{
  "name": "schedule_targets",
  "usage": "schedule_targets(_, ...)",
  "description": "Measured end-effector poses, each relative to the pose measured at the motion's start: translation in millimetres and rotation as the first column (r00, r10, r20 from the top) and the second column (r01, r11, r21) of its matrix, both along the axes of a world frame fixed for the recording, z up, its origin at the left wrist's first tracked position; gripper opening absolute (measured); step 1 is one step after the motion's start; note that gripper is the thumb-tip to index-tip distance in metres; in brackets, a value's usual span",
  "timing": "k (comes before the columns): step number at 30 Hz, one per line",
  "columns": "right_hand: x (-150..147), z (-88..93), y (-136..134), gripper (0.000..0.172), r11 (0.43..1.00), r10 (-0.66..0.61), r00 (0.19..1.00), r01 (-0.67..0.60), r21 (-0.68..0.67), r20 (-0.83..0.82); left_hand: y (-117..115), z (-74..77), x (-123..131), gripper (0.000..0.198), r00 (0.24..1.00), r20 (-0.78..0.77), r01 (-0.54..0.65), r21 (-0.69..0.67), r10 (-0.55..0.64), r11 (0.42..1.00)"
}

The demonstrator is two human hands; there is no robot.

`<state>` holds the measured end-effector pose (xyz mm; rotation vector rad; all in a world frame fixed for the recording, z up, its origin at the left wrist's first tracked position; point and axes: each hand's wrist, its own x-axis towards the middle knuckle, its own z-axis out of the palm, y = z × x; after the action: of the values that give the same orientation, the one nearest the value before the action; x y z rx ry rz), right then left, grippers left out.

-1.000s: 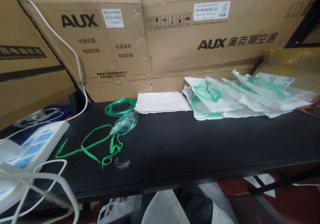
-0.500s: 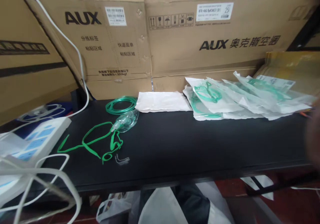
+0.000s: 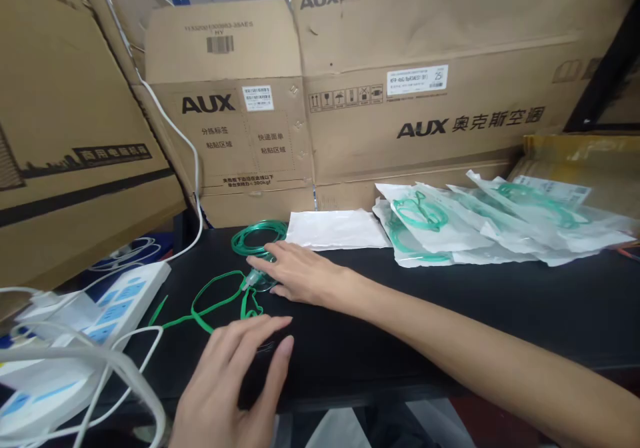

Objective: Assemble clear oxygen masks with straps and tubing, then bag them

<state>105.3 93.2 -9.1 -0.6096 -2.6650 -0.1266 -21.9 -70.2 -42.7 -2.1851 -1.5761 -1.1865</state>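
My right hand (image 3: 295, 271) reaches in from the right and lies over the clear oxygen mask (image 3: 265, 284), covering much of it. Its fingers are spread around the mask, and I see no firm grip. A green elastic strap (image 3: 197, 309) trails left from the mask. Just behind sits the coiled green tubing (image 3: 246, 248). My left hand (image 3: 240, 375) is at the front, open and holding nothing, with thumb and fingers apart. Behind its fingertips, a small clear wire-like piece (image 3: 265, 347) is mostly hidden. A flat white packet (image 3: 337, 230) lies just beyond my right hand.
Several sealed pouches with green tubing (image 3: 425, 235) are piled at the right back. At the left are a white power strip (image 3: 120, 308) and looping white cables (image 3: 117, 368). Cardboard boxes (image 3: 240, 161) wall off the back and left of the black table (image 3: 400, 328).
Both my hands have come into view: the right one onto the mask, the left one to the front of the table. The camera view has tilted up and shifted left.
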Motion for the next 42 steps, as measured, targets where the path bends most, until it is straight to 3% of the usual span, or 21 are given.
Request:
schedule_targets(4,-11.4,-9.1,0.2,0.035,0.997,-0.069,0.998,0.069,-0.038,-0.005,8.4,-3.7,-26.0,0.025,0.999,0.004,-0.049,-0.025,0.049,0.998)
schedule_targets(8,2.0,-8.7,-1.7,0.026,0.982,-0.110,0.991,0.097,-0.163,-0.071,5.9,-6.8,-50.4,0.026,0.996,0.015,-0.083,-0.098,0.085,0.992)
schedule_targets(11,13.0,-3.4,-1.2,0.022,0.965,-0.099,0.985,0.061,-0.255,-0.138,12.9,-5.4,-58.9,0.027,0.992,0.023,-0.125,-0.078,0.127,0.989)
schedule_targets(14,17.5,0.7,0.5,0.028,0.942,-0.112,0.974,0.041,-0.332,-0.196,29.4,2.5,-58.9,0.033,0.974,0.052,-0.211,-0.128,0.219,0.969)
schedule_targets(20,18.6,-1.0,4.7,0.040,0.880,-0.209,0.931,0.046,-0.472,-0.299,65.7,29.1,-38.2,0.041,0.960,0.059,-0.224,-0.422,0.273,0.879)
schedule_targets(26,22.3,-8.6,6.8,0.042,0.810,-0.301,0.865,0.008,-0.587,-0.402,88.9,30.5,-29.0,0.037,0.983,0.020,-0.155,-0.451,0.183,0.879)
schedule_targets(32,29.4,-8.7,12.9,0.041,0.777,-0.455,0.695,0.005,-0.629,-0.557,105.6,28.0,-34.8,0.035,0.981,-0.053,-0.192,-0.427,0.187,0.883)
schedule_targets(35,45.3,-1.1,3.1,0.042,0.782,-0.463,0.667,-0.003,-0.624,-0.584,97.7,32.7,-39.6,0.031,0.983,-0.106,-0.177,-0.373,0.147,0.911)
schedule_targets(37,61.0,4.2,-12.0,0.039,0.782,-0.450,0.687,-0.006,-0.623,-0.570,82.0,33.5,-45.4,0.030,0.989,-0.137,-0.103,-0.355,0.057,0.929)
schedule_targets(42,101.2,6.8,-64.6,0.036,0.769,-0.443,0.804,0.115,-0.629,-0.396,36.1,13.9,-62.6,0.025,0.971,-0.153,0.122,-0.347,-0.185,0.930)
